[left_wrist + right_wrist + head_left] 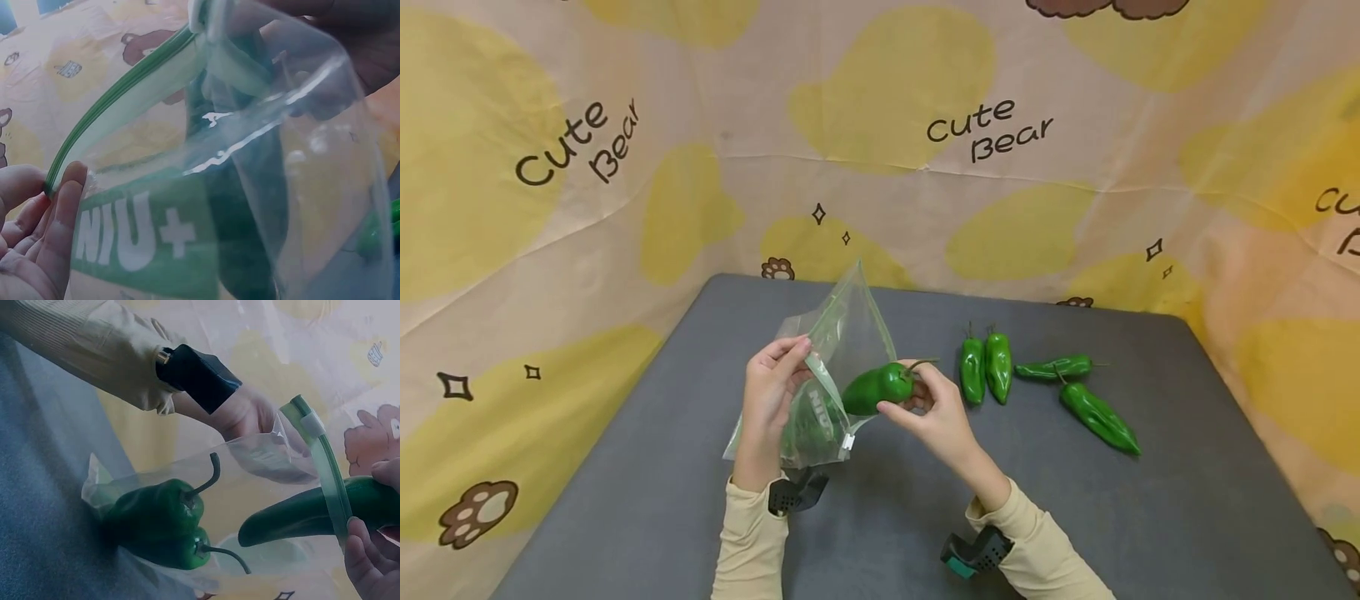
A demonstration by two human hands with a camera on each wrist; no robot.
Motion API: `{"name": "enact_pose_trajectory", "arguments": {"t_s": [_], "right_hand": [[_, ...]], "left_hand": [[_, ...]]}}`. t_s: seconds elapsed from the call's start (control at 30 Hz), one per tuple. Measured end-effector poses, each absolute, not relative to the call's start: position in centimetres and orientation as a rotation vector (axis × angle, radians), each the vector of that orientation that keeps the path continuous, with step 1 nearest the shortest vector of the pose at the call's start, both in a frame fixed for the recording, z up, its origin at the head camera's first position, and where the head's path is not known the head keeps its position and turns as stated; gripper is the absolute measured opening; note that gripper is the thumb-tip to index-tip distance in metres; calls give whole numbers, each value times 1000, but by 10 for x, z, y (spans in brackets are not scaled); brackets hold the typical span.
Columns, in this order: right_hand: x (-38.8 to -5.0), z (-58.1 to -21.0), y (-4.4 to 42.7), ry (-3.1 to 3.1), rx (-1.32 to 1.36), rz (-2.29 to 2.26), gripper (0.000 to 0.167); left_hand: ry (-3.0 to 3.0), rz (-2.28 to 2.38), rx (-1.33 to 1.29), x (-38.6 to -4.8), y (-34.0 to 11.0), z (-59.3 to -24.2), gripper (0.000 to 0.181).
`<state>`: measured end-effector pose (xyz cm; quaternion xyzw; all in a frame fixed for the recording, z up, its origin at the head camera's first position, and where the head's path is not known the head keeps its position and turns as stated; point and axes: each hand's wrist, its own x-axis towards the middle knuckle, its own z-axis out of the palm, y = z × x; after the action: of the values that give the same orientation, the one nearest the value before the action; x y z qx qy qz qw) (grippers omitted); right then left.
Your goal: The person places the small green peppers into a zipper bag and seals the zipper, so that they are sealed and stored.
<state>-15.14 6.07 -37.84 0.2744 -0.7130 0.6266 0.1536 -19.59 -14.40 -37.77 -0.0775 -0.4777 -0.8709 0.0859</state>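
The left hand pinches the rim of a clear zip bag with a green edge and a white slider. In the left wrist view that hand holds the green edge, and lettering shows on the bag. The right hand grips a green pepper near its stem, at the bag's mouth. Seen from the right wrist, this pepper has its tip inside the bag, past the green strip. Two peppers lie at the bottom of the bag, stems towards the opening.
To the right on the grey table are two upright-lying peppers side by side. Farther right lie a sideways pepper and a slanted pepper. A patterned cloth hangs behind the table.
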Motion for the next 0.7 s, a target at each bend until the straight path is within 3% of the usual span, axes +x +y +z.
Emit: {"name": "enact_pose_trajectory", "arguments": {"t_s": [0.47, 0.7], "right_hand": [[-142, -361, 56, -2141, 791, 1665, 39], [-144, -361, 57, -2144, 812, 1666, 41]], "left_hand": [[-1387, -2604, -248, -195, -142, -377, 30], [-1322, -2587, -350, -203, -145, -391, 3]]}}
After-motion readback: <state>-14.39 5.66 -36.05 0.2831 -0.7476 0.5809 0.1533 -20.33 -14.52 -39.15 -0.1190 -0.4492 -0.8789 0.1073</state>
